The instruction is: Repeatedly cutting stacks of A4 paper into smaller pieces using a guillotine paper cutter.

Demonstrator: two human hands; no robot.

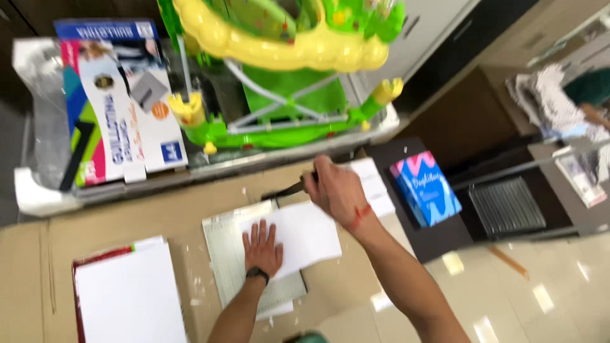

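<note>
Head view: left hand [262, 248] lies flat, fingers spread, on the white sheet [298, 234] atop the paper cutter [229, 254] on the tabletop [127, 216]; right hand [337, 190] has its grip clamped on the black lever handle [289, 188].

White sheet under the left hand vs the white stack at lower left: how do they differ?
The sheet lies on the paper cutter, skewed, pinned flat by the left hand; the stack lies on the cardboard, untouched. The stack is thick with a red edge; the sheet looks single. Both are blank white. The right hand grips the cutter's handle.
</note>
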